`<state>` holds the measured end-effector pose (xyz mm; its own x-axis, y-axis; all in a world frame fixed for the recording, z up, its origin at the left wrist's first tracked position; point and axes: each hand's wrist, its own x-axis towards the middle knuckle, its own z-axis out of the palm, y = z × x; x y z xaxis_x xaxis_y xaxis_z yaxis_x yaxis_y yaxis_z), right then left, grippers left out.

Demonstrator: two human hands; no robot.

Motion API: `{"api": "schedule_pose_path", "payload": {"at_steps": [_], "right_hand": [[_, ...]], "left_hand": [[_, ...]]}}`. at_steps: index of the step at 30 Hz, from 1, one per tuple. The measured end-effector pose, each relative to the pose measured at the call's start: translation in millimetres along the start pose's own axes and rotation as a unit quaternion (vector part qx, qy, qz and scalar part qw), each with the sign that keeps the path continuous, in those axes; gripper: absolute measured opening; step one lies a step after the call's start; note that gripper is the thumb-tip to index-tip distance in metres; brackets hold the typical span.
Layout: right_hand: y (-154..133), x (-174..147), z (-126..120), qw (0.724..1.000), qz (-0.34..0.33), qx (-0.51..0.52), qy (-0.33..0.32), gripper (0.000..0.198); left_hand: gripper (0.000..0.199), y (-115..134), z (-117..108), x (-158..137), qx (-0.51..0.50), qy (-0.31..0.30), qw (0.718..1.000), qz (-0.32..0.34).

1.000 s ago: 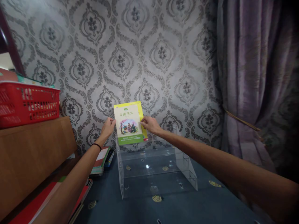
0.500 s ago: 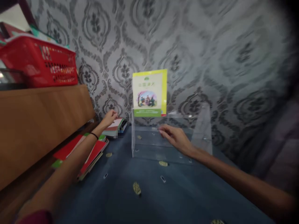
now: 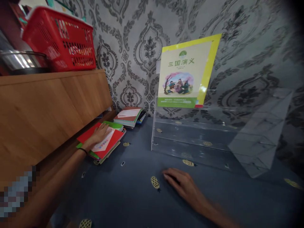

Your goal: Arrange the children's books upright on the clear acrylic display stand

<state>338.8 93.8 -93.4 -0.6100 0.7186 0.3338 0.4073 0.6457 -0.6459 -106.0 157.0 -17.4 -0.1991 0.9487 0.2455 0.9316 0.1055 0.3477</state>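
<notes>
My left hand (image 3: 100, 132) lies on a red book (image 3: 111, 144) with a pale panel on its cover, on top of a stack at the table's left side. Its fingers are stretched over the cover, not closed on it. A green book (image 3: 112, 125) shows under the red one. My right hand (image 3: 185, 185) is low over the blue tablecloth, holding nothing, loosely bent with a gap between thumb and forefinger. Beyond it stands a clear tiered acrylic rack (image 3: 190, 147). A yellow-edged book (image 3: 179, 68) with a picture cover stands upright in the rack's rear tier.
A second stack of books (image 3: 128, 114) lies by the wall. To the left, a wooden cabinet (image 3: 54, 98) carries a red plastic basket (image 3: 71, 41) and a metal bowl (image 3: 23, 60). The dark blue tablecloth (image 3: 133, 196) has a pineapple print. Patterned wallpaper (image 3: 133, 57) covers the wall behind.
My left hand has come back from the far stack onto the nearer red book. My right hand has dropped away from the rack towards the table. The view has shifted closer and tilted.
</notes>
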Motion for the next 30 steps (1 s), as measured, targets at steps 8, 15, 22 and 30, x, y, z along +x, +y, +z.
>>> {"api": "schedule_pose_path", "payload": {"at_steps": [8,15,22,30], "right_hand": [[-18.6,30.2,23.2,0.997,-0.062,-0.048,-0.016,0.028],[-62.3,119.6,87.2,0.944,-0.219,-0.241,0.043,0.048],[-47.0,111.4,84.3,0.924,-0.307,-0.224,0.052,0.039],[-14.1,34.2,38.2,0.936,-0.284,-0.188,-0.083,0.042]], "left_hand": [[0.064,21.5,8.2,-13.2,0.06,-0.086,0.994,0.031],[0.061,51.3,7.4,-37.9,0.021,-0.137,0.989,0.059],[0.059,71.4,-1.8,-72.0,-0.031,-0.166,0.979,0.118],[0.062,109.6,21.5,-135.0,-0.012,-0.249,0.934,0.257]]}}
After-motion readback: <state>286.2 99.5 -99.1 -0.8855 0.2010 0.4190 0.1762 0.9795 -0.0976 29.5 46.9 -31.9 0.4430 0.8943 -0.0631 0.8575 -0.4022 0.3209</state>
